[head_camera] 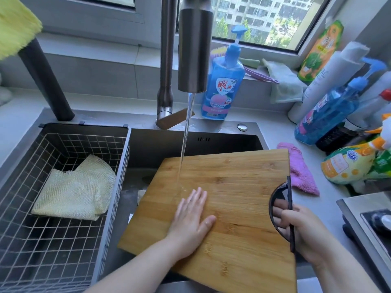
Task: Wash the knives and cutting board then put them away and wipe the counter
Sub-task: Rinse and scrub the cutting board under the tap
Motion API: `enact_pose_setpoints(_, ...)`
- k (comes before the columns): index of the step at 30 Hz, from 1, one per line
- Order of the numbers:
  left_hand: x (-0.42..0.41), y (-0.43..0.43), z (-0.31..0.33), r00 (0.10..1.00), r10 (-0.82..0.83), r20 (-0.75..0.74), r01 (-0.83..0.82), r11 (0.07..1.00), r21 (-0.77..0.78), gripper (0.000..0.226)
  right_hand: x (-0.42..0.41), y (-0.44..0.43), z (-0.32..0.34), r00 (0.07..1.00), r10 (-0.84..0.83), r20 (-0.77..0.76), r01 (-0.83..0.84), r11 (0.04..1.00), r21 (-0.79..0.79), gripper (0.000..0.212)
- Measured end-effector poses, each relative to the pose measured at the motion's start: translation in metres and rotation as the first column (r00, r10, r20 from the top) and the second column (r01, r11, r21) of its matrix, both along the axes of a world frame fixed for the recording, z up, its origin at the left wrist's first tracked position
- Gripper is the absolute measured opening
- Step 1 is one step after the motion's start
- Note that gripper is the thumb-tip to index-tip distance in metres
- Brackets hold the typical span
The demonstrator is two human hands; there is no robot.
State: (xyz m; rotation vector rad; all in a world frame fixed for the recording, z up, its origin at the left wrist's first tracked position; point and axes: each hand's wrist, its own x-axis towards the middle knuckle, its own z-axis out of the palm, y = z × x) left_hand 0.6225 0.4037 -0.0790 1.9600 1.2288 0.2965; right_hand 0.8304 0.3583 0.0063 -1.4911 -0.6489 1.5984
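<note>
A bamboo cutting board (pixel 232 187) lies tilted over the dark sink (pixel 190 142), its right edge toward the counter. Water runs from the steel faucet (pixel 194 49) onto the board's upper left part. My left hand (pixel 190 218) lies flat on the board, palm down and fingers spread, just below where the stream lands. My right hand (pixel 300 227) grips the black handle (pixel 281 210) at the board's right edge, fingers through the cut-out. No knives are in sight.
A wire basket (pixel 63 187) holding a yellow cloth (pixel 76 191) fills the sink's left half. A pink cloth (pixel 300 172) lies on the counter to the right. Blue dish soap (pixel 224 81), several cleaning bottles (pixel 338 106) and a stove corner (pixel 368 225) crowd the right side.
</note>
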Motion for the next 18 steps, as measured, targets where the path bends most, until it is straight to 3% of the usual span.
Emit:
enact_pose_setpoints(3, -0.004, 0.003, -0.004, 0.999, -0.036, -0.033, 0.036, 0.999, 0.016, 0.061, 0.003, -0.006, -0.003, 0.999, -0.032, -0.001, 0.032, 0.999, -0.011, 0.047)
enact_pose_setpoints(6, -0.028, 0.022, -0.024, 0.951, 0.272, -0.145, -0.288, 0.952, -0.101, 0.058, 0.004, -0.011, -0.004, 0.997, -0.071, 0.034, 0.072, 0.997, -0.022, 0.050)
enact_pose_setpoints(8, -0.032, 0.027, -0.028, 0.908, 0.333, -0.254, -0.383, 0.905, -0.184, 0.059, 0.005, -0.013, -0.008, 0.994, -0.107, 0.031, 0.108, 0.993, -0.036, 0.053)
enact_pose_setpoints(12, 0.004, 0.005, 0.000, 0.995, 0.003, -0.099, -0.010, 0.998, -0.065, 0.059, 0.006, -0.017, -0.009, 0.993, -0.106, 0.057, 0.108, 0.994, -0.028, 0.054)
enact_pose_setpoints(14, 0.007, 0.007, 0.001, 0.995, -0.065, -0.071, 0.066, 0.998, 0.014, 0.061, 0.007, -0.019, -0.007, 0.994, -0.094, 0.062, 0.095, 0.995, -0.019, 0.044)
enact_pose_setpoints(16, -0.007, 0.026, -0.015, 0.992, 0.080, -0.094, -0.081, 0.997, -0.016, 0.061, 0.008, -0.020, -0.008, 0.991, -0.114, 0.077, 0.115, 0.993, -0.014, 0.043)
enact_pose_setpoints(18, -0.032, 0.044, -0.031, 0.933, 0.319, -0.166, -0.346, 0.921, -0.177, 0.060, 0.007, -0.021, -0.008, 0.987, -0.137, 0.084, 0.138, 0.990, -0.015, 0.053)
